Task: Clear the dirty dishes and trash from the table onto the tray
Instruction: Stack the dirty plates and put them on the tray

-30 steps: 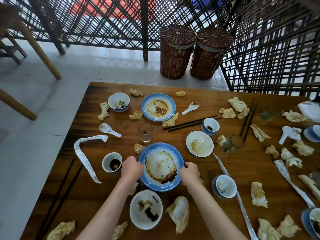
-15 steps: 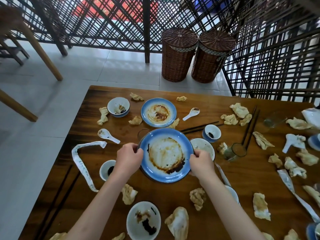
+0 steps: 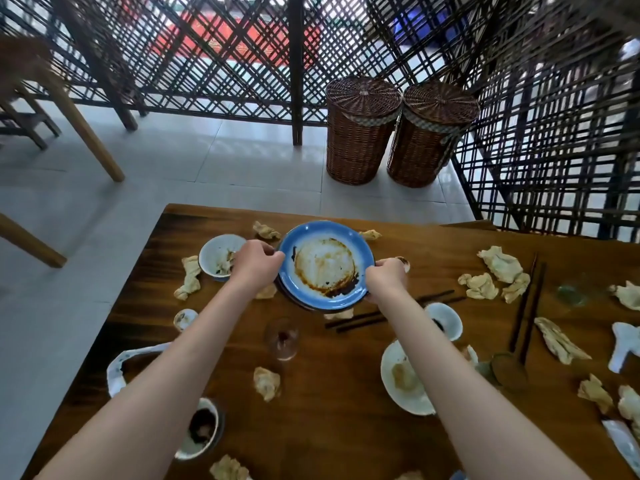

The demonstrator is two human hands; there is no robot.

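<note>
- A white paper strip point(image 3: 116, 367) curls at the near left edge of the wooden table point(image 3: 346, 427), with a sauce-stained cup point(image 3: 202, 429) just right of it beside the left forearm.
- A small white spoon point(image 3: 184, 319) lies further out, and a white bowl point(image 3: 218, 256) with dark smears sits at the far left, a crumpled napkin point(image 3: 189, 277) beside it.
- The left hand point(image 3: 254, 263) grips the left rim of the blue plate, fingers curled over its edge.
- The blue plate point(image 3: 325, 263), streaked with brown sauce, is at the far middle of the table; a second rim shows just under its near edge, though whether they touch I cannot tell.
- A small glass point(image 3: 282, 339) stands near the middle, between the forearms.
- The right hand point(image 3: 386, 278) clamps the plate's right rim, so both hands hold it from opposite sides.
- Dark chopsticks point(image 3: 391, 311) lie just near of the plate, passing under the right forearm.
- A white dish point(image 3: 401, 379) with brown residue sits right of that forearm.
- More crumpled napkins point(image 3: 500, 268) and another pair of chopsticks point(image 3: 526, 306) are scattered at the right.
- Two wicker baskets point(image 3: 360, 129) stand on the floor beyond the table.
</note>
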